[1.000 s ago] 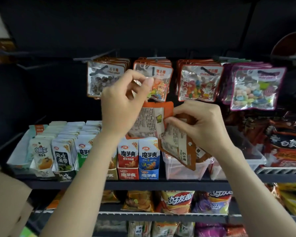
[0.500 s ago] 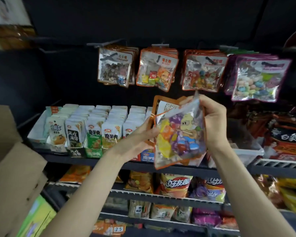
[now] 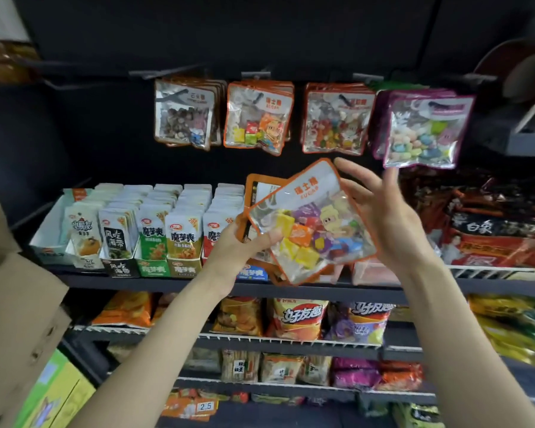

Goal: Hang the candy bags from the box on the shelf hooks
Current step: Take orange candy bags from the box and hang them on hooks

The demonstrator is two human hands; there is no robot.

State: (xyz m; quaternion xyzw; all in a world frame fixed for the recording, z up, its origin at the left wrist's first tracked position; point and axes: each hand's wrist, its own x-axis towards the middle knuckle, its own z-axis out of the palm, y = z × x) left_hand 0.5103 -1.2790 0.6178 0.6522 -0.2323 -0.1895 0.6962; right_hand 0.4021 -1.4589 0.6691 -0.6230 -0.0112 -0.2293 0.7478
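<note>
The left hand (image 3: 238, 242) is gripping clear orange-edged candy bags (image 3: 312, 223); the right hand (image 3: 383, 217), fingers spread wide, is touching their right edge.

Head camera, facing a shop shelf

One wide-angle view from the person's head looks forward and slightly down, close to the shelf (image 3: 291, 288), taking in the hooks (image 3: 167, 72) above and both forearms reaching in from below.
</note>
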